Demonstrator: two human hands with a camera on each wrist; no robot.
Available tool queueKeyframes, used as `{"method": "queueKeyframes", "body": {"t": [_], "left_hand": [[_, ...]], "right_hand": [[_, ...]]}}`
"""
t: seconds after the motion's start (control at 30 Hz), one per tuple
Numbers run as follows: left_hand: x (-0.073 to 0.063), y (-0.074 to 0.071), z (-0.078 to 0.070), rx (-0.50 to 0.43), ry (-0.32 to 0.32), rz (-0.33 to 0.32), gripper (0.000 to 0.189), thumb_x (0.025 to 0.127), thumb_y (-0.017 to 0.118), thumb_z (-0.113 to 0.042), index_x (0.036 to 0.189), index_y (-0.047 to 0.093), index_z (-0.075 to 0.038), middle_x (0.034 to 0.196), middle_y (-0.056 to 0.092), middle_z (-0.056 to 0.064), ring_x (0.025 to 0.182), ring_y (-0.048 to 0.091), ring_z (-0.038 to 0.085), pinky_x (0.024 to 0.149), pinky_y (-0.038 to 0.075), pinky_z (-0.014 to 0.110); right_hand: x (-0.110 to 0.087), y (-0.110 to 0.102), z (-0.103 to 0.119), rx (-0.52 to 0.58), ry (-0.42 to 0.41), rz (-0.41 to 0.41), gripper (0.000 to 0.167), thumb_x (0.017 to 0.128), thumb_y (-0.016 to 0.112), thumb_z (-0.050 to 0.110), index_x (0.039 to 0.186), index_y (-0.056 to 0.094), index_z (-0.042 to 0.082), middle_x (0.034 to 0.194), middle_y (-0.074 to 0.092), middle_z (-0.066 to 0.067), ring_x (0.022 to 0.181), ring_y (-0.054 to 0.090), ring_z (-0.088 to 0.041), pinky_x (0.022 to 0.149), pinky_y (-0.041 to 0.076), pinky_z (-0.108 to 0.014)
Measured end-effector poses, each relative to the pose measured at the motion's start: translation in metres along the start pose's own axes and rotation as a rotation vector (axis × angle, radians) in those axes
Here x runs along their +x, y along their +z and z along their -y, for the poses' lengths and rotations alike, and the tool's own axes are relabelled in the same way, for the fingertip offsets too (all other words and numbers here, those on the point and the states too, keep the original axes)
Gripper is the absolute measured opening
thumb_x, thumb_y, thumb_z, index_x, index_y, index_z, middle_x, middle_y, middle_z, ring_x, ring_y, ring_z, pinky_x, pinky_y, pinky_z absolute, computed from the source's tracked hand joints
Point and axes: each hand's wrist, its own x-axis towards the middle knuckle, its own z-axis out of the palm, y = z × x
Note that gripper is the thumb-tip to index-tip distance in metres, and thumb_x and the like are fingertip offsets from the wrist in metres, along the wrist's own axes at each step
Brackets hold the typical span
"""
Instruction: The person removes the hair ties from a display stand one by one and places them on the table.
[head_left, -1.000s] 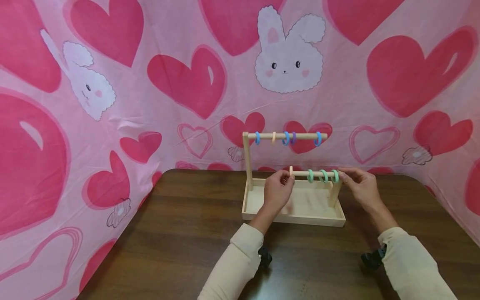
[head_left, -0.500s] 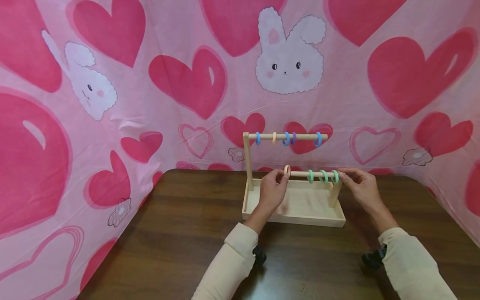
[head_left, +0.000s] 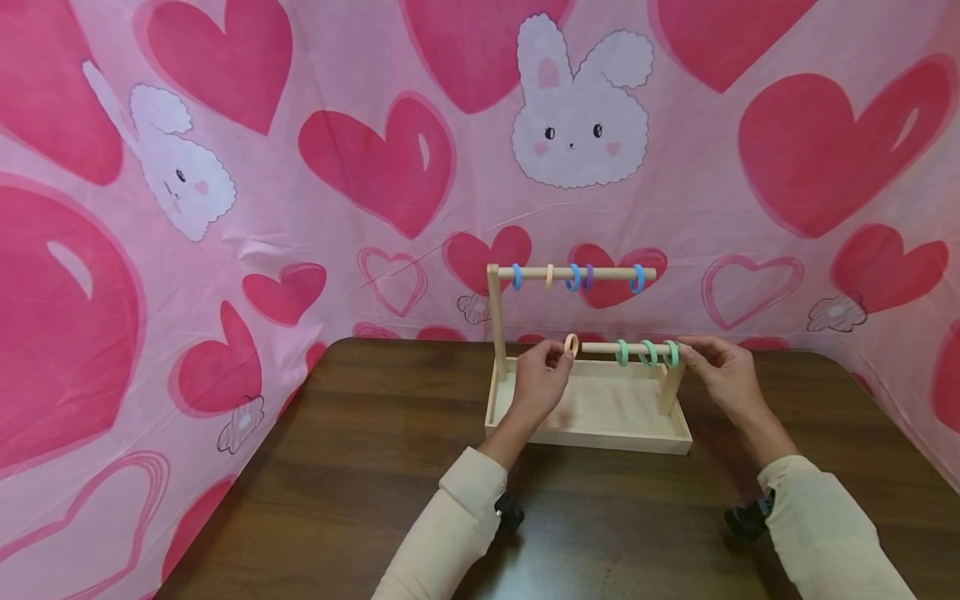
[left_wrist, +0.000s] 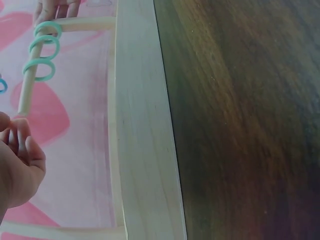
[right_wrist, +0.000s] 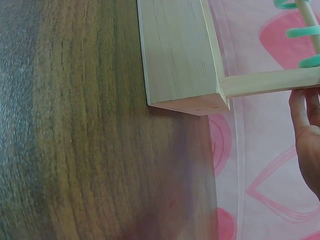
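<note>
From the head view, we see the left hand point(head_left: 538, 385) pinching a peach ring point(head_left: 576, 343) between thumb and finger, just beside the free left end of the lower rod point(head_left: 600, 348) and apart from it. The right hand point(head_left: 726, 375) grips the top of the short post point(head_left: 671, 392), where that rod joins. Three green rings point(head_left: 626, 354) hang around the lower rod; behind it, the upper rod point(head_left: 611, 273) carries three blue rings point(head_left: 517, 277), one cream ring point(head_left: 550, 277) and one purple ring point(head_left: 589, 277). Both posts rise from a wooden tray point(head_left: 592, 442) on the brown table point(head_left: 360, 467). In the left wrist view, we find the left fingertips near the rod's tip, though we cannot make out the peach ring clearly. In the right wrist view, we see right fingers against the short post, the thumb hidden.
</note>
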Motion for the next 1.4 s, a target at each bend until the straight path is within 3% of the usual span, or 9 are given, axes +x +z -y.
{"method": "queueKeyframes", "body": {"t": [0.23,0.57,0.87,1.13,1.23,1.4], "left_hand": [[-0.004,-0.003,0.0,-0.055,-0.015,0.018,0.016,0.096,0.065,-0.014,0.096,0.073,-0.001,0.079,0.07,0.014,0.067,0.052,0.0,0.061,0.045,0.015],[-0.008,-0.004,-0.002,-0.132,-0.053,0.019,0.017,0.093,0.066,-0.014,0.094,0.073,0.001,0.075,0.071,0.016,0.061,0.056,-0.001,0.056,0.046,0.016],[-0.013,-0.005,-0.001,-0.181,-0.062,0.026,0.02,0.096,0.065,-0.013,0.091,0.071,0.006,0.077,0.07,0.027,0.06,0.056,0.002,0.056,0.042,0.015],[-0.016,-0.003,-0.002,-0.291,-0.12,0.084,0.021,0.097,0.062,-0.006,0.097,0.069,0.013,0.087,0.069,0.034,0.062,0.057,0.0,0.062,0.047,0.014],[-0.017,-0.001,-0.001,-0.34,-0.156,0.094,0.022,0.097,0.061,-0.003,0.1,0.067,0.018,0.084,0.069,0.031,0.061,0.057,-0.001,0.063,0.05,0.014],[-0.02,0.002,-0.001,-0.418,-0.222,0.118,0.025,0.098,0.06,-0.002,0.104,0.063,0.021,0.074,0.067,0.011,0.061,0.058,-0.001,0.064,0.052,0.015]], "right_hand": [[-0.001,0.0,0.0,-0.013,0.003,0.001,0.021,0.099,0.062,0.003,0.115,0.07,-0.007,0.099,0.07,0.034,0.089,0.065,0.015,0.075,0.052,-0.005],[-0.001,0.001,-0.001,-0.007,0.006,-0.015,0.019,0.098,0.063,0.0,0.112,0.074,0.001,0.096,0.07,0.034,0.085,0.064,0.016,0.073,0.052,-0.005],[-0.002,0.001,0.001,-0.016,0.004,-0.01,0.024,0.098,0.062,0.001,0.116,0.066,-0.013,0.097,0.07,0.035,0.088,0.065,0.016,0.076,0.052,-0.005],[-0.002,0.0,0.002,-0.018,0.007,-0.008,0.025,0.098,0.062,0.0,0.118,0.065,-0.015,0.099,0.07,0.035,0.09,0.065,0.016,0.078,0.051,-0.004],[-0.002,0.0,0.002,-0.008,0.007,-0.006,0.025,0.098,0.062,0.0,0.118,0.065,-0.014,0.099,0.07,0.034,0.091,0.065,0.015,0.078,0.051,-0.004],[-0.002,0.001,0.002,0.006,0.01,-0.005,0.025,0.098,0.062,-0.001,0.118,0.065,-0.015,0.099,0.071,0.033,0.09,0.065,0.016,0.077,0.052,-0.005]]}}
